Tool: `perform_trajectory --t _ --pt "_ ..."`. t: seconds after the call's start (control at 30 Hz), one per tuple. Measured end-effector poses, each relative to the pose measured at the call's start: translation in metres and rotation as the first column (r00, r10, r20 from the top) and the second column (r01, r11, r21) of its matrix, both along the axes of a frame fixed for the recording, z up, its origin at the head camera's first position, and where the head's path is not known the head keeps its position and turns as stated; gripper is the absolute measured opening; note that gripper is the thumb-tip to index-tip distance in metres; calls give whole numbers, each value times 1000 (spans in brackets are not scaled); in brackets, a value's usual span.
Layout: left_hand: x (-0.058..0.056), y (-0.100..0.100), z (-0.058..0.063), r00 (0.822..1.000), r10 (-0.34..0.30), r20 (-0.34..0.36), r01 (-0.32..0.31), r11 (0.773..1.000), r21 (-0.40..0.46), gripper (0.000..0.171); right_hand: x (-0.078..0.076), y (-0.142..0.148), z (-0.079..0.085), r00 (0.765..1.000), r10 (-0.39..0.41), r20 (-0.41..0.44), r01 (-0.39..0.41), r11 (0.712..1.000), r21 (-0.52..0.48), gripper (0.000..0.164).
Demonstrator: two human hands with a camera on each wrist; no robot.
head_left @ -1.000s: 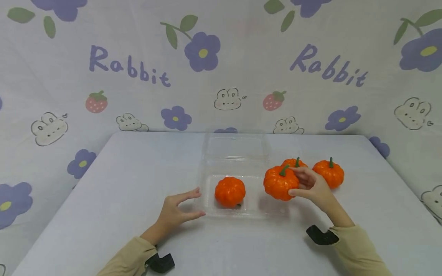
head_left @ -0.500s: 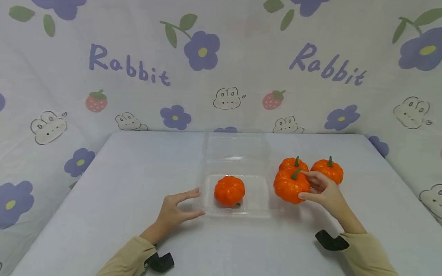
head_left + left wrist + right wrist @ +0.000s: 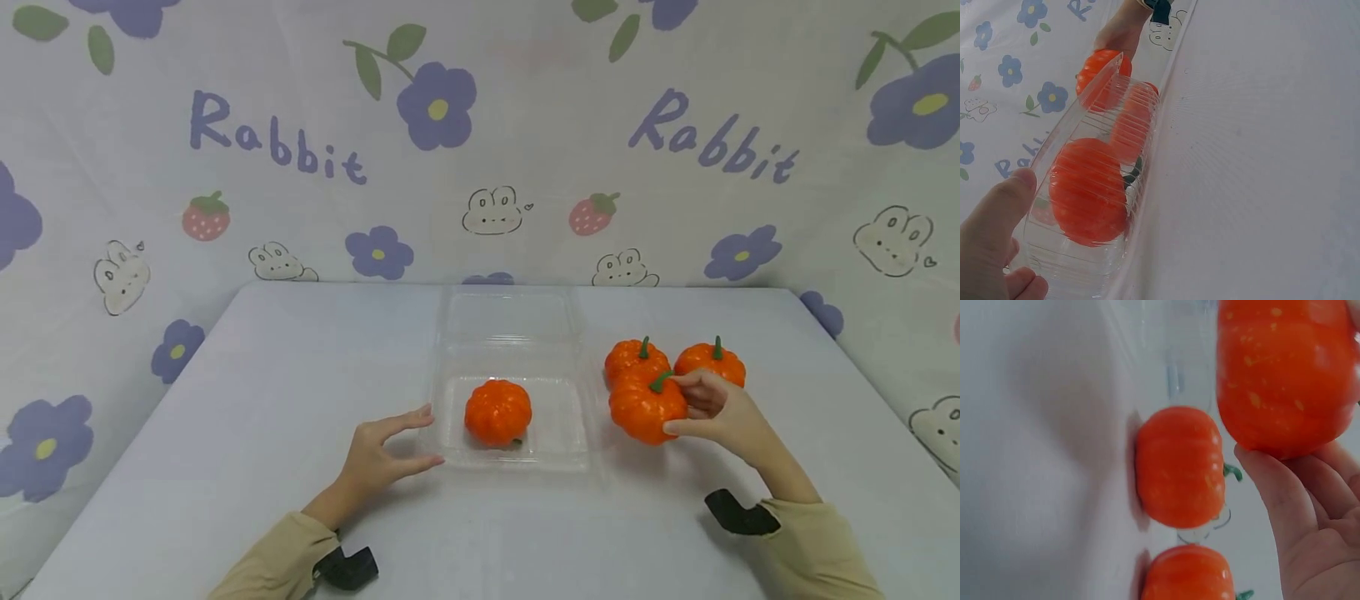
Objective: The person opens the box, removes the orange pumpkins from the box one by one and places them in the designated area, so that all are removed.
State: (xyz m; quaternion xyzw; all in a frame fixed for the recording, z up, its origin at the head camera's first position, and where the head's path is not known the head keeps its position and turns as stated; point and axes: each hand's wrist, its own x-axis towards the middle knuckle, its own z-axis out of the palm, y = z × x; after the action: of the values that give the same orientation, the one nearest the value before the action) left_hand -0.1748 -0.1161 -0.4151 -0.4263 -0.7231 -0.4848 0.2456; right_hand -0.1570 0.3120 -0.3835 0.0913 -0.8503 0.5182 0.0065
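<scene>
My right hand (image 3: 723, 417) grips an orange toy pumpkin (image 3: 647, 410) with a green stem, thumb at its near side and fingers behind. The right wrist view shows this pumpkin (image 3: 1288, 375) raised off the table. Two more pumpkins stand close by, one behind the held pumpkin (image 3: 633, 358) and one behind my right hand (image 3: 708, 360). A clear plastic clamshell box (image 3: 555, 417) lies with its lid folded back; a single pumpkin (image 3: 498, 412) sits tipped in its base, stem low. My left hand (image 3: 378, 458) has thumb and fingers spread at the box's left edge.
The box's clear lid (image 3: 510, 317) lies flat toward the back of the white table (image 3: 322, 350). A patterned cloth (image 3: 300, 83) hangs behind the table and along its sides. Black wrist cameras (image 3: 742, 512) sit at both sleeves.
My right hand has carried its pumpkin rightward, from over the box's right edge to beside it, in front of the standing pumpkins. The left hand stays at the box.
</scene>
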Motion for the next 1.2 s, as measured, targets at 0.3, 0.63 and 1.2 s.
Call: perform_trajectory --t 0.3,0.63,1.2 --pt "-1 -1 0 1000 -6 7 6 1000 1 46 -1 10 2 998 -34 44 27 988 152 56" --pt "1 -1 1 999 -10 32 11 1000 -5 48 -7 13 -13 998 23 62 -33 986 160 59" --pt "-1 -2 0 1000 -18 26 18 1000 -7 48 -7 12 -15 995 55 84 -68 983 168 61"
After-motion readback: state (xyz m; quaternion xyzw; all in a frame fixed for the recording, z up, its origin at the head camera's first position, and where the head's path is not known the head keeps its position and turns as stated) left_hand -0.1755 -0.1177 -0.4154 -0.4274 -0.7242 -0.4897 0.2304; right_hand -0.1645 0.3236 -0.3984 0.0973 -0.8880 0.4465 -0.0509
